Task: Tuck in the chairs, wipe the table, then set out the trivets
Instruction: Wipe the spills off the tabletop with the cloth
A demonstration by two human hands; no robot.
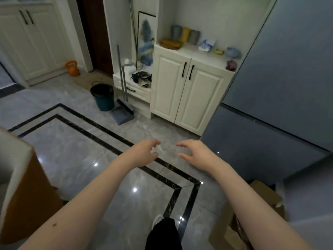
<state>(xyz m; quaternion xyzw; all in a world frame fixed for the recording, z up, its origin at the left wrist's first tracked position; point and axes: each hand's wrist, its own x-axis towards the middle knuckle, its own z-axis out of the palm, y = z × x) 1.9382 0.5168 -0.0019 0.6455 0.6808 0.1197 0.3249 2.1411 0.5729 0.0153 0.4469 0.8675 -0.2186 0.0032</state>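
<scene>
My left hand (146, 152) and my right hand (194, 152) reach forward over the grey marble floor, fingers curled and apart, holding nothing. They are a short gap from each other. A brown flat stack (170, 43), possibly the trivets, lies on the white cabinet's counter (191, 49) far ahead of both hands. At the left edge a piece of furniture with a white top and brown side (19, 168) shows only partly. No chairs are in view.
On the counter stand several cups (185, 34), a tissue pack (207, 45) and small items. A dark bucket (102, 96), a dustpan (122, 115), a broom and an orange kettlebell (72, 68) are on the floor. A blue-grey fridge (279, 78) fills the right. Cardboard boxes (252, 222) lie lower right.
</scene>
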